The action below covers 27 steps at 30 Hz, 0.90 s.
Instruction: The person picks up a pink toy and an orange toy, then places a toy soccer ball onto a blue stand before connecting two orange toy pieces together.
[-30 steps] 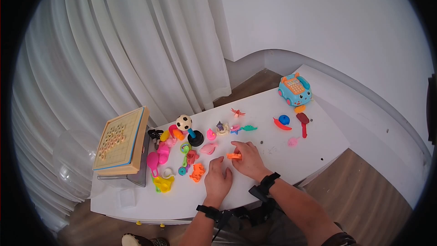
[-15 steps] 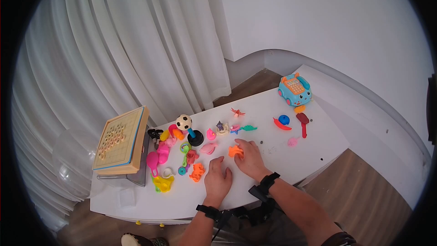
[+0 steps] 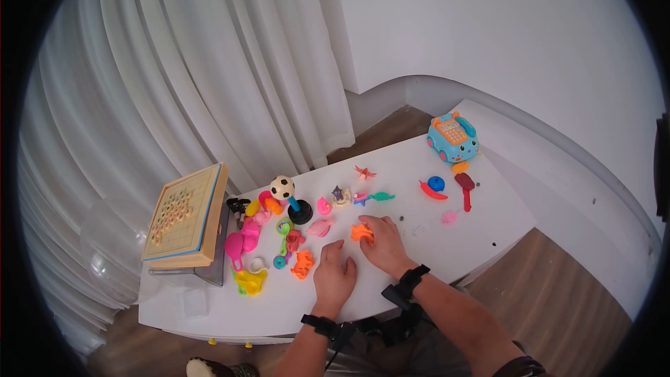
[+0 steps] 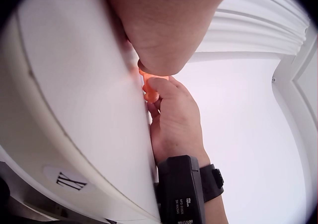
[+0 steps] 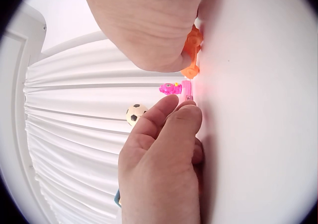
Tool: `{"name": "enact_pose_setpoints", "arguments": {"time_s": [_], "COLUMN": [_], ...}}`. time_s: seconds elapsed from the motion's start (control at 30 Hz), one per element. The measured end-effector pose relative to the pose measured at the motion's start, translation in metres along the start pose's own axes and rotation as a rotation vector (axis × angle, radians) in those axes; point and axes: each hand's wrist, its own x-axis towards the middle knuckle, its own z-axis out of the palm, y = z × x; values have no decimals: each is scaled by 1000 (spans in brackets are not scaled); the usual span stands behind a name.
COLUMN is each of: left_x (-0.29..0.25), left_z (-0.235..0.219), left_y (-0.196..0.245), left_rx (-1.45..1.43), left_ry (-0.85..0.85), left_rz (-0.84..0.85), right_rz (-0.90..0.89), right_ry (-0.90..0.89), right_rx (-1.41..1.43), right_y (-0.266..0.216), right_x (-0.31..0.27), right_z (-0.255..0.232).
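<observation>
An orange toy (image 3: 361, 232) with a knobbly outline is at the fingertips of my right hand (image 3: 384, 244), which pinches its right side close to the white table. The left wrist view shows the right thumb against the orange toy (image 4: 151, 89). My left hand (image 3: 335, 279) is low over the table, thumb apart and fingers loosely bent, with nothing in it. A second orange toy (image 3: 302, 264) lies to the left of that hand. Seen from the right wrist, my left hand (image 5: 161, 159) is below the orange toy (image 5: 192, 55), apart from it.
Several small toys crowd the table's left half, around a football on a black stand (image 3: 300, 212). A board box (image 3: 185, 216) sits on a rack at far left. A blue toy phone (image 3: 453, 138), a red pepper (image 3: 433, 190) and a dark red toy (image 3: 465, 190) lie at right.
The orange toy at my right hand has turned from edge-on to showing its broad face. My right fingers have shifted slightly around it. My left hand has barely moved.
</observation>
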Motion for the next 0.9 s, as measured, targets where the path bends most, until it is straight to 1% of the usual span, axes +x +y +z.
{"name": "enact_pose_setpoints", "arguments": {"time_s": [0.37,0.47,0.53,0.9], "left_x": [0,0,0,0], "left_z": [1,0,0,0], "left_y": [1,1,1,1], "left_rx": [-6,-7,-4,11], "left_ry": [18,13,18,20], "left_rz": [19,14,21,30], "right_rz": [5,17,9,8], "right_ry": [15,-6,-52,-35], "right_rx": [11,18,19,14], "right_y": [-4,-5,-7,-5], "right_x": [0,0,0,0], "right_z": [-3,-4,-6,-4]}}
